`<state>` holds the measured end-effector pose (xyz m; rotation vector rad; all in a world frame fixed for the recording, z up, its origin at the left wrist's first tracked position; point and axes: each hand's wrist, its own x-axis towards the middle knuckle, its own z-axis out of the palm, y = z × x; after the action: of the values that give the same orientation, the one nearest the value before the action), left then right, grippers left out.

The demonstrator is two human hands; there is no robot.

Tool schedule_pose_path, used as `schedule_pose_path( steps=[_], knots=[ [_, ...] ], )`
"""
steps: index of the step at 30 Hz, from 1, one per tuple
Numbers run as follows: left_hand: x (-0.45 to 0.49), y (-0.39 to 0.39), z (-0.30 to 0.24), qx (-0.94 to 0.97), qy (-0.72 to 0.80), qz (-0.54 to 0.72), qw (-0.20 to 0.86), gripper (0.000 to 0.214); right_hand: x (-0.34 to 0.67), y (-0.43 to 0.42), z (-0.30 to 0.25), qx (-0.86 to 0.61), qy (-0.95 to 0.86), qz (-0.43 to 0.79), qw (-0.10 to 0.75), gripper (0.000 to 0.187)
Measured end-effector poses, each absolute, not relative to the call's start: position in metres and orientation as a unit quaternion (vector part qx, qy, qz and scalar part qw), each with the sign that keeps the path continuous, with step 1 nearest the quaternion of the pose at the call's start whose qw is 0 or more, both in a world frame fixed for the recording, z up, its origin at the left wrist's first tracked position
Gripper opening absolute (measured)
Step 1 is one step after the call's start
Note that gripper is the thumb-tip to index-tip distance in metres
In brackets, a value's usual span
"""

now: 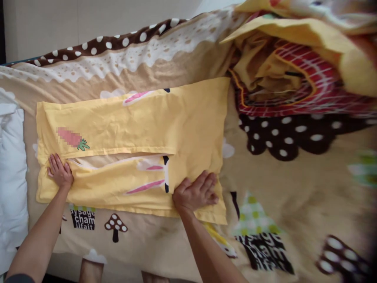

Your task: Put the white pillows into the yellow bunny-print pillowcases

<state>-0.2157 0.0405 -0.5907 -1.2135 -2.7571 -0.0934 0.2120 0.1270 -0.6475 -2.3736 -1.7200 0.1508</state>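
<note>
A yellow pillowcase (pixel 118 125) with printed rabbit ears and a carrot lies spread on a beige bedsheet (pixel 141 239). A long slit between its two layers gapes slightly along the middle, and beige shows through. My left hand (pixel 60 171) rests flat near the pillowcase's left end, at the end of the slit, fingers apart. Close to the right edge, my right hand (pixel 196 192) presses palm down on the fabric with its fingers spread. Neither hand grips anything.
A white pillow or quilt (pixel 13 165) lies at the left edge. At the upper right is a heap of yellow and red-plaid bedding (pixel 324 74). Pale floor (pixel 73 23) shows beyond the bed's far edge. My legs (pixel 91 271) stand at the near side.
</note>
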Motion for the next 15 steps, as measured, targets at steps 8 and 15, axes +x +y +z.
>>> schedule_pose_path(
  steps=[8,15],
  knots=[
    [-0.231,-0.041,-0.567,-0.476,-0.879,-0.02,-0.002,0.055,0.269,0.097,-0.629,-0.706,-0.696,0.102,0.081,0.06],
    [-0.238,-0.132,-0.551,-0.279,-0.956,-0.083,0.011,0.068,0.33,0.068,-0.609,-0.836,-0.479,0.22,0.151,0.083]
  ],
)
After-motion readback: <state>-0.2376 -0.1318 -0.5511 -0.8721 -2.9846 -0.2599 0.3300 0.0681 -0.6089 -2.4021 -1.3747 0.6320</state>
